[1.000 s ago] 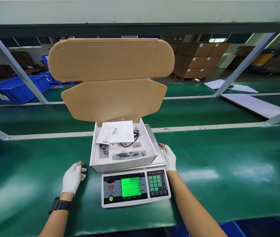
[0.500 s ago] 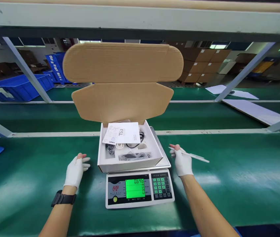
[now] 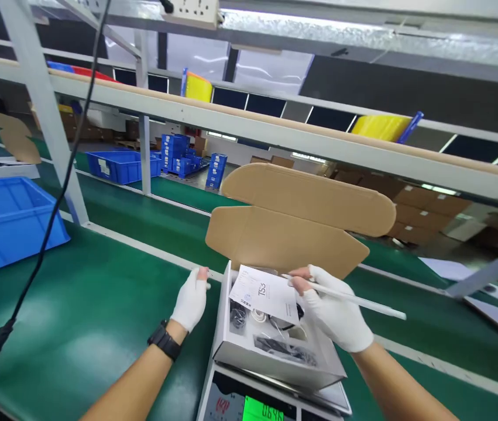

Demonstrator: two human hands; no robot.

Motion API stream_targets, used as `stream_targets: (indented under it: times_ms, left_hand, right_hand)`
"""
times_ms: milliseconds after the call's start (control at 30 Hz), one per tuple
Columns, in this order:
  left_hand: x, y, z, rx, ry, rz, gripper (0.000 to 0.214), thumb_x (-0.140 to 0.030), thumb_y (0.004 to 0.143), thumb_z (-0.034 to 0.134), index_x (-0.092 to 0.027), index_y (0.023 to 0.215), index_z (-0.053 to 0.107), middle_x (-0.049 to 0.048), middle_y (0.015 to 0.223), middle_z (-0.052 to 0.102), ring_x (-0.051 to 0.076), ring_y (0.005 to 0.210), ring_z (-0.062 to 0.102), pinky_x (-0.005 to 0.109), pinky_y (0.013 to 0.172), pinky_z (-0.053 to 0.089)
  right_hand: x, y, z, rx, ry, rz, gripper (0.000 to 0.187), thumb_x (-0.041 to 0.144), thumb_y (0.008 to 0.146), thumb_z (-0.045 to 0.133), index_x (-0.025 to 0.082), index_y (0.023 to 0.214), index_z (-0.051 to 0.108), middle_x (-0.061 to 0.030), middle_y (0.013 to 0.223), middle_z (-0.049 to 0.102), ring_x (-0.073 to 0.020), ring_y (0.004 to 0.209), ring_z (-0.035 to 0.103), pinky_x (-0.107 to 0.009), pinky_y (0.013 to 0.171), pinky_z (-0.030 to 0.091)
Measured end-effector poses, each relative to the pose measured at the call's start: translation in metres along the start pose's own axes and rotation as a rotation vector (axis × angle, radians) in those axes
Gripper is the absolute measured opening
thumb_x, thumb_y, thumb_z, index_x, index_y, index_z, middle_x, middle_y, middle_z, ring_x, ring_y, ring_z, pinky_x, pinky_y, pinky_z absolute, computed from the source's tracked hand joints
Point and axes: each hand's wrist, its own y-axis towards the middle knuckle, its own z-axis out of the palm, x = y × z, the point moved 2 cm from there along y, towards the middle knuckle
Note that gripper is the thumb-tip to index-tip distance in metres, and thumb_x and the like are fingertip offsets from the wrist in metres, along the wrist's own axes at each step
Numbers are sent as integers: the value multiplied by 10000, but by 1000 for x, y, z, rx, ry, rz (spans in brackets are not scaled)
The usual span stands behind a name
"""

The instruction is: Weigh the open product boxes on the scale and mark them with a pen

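Observation:
An open carton [image 3: 275, 365] with white outer walls and a raised brown lid sits on a digital scale [image 3: 231, 403] whose green display reads 0.646. Inside, a white TS3 booklet [image 3: 270, 295] lies over a white tray holding a black cable and a plastic-wrapped dark part [image 3: 281, 349]. My right hand [image 3: 334, 307], in a white fingerless-tip glove, pinches a slim white pen-like stick [image 3: 375, 305] above the box's right side; its tip is at the booklet's upper right edge. Left of the carton, my left hand [image 3: 191, 298], likewise gloved, holds nothing, its fingers partly hidden and loosely apart.
The scale stands on a green belt [image 3: 90, 304]. A blue bin [image 3: 7, 216] is at the left, with a black cable [image 3: 55, 210] hanging before it. Metal posts [image 3: 47, 117] and a shelf beam [image 3: 249, 123] frame the far side. White panels [image 3: 494, 310] lie at right.
My view has turned to the left. My right hand has moved from beside the scale to over the carton with the stick. My left hand has moved up closer to the carton's left wall.

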Motion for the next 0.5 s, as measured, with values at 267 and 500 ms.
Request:
stream_targets:
  times_ms: [267, 500]
  left_hand:
    - [-63, 41, 28, 182, -393, -59, 595, -645, 768, 504, -129, 1050, 589, 146, 1021, 666, 240, 895, 643, 331, 767, 503]
    - [-49, 55, 35, 32, -306, -45, 590, -675, 716, 542, -121, 869, 676, 161, 957, 686, 245, 868, 645, 302, 727, 503]
  right_hand:
    - [17, 48, 84, 232, -243, -419, 208, 328, 857, 484, 193, 761, 610, -25, 742, 633, -154, 674, 564, -262, 630, 395]
    - [4, 45, 105, 109, -363, -430, 245, 278, 867, 441, 190, 646, 497, -19, 640, 563, -147, 613, 517, -257, 601, 349]
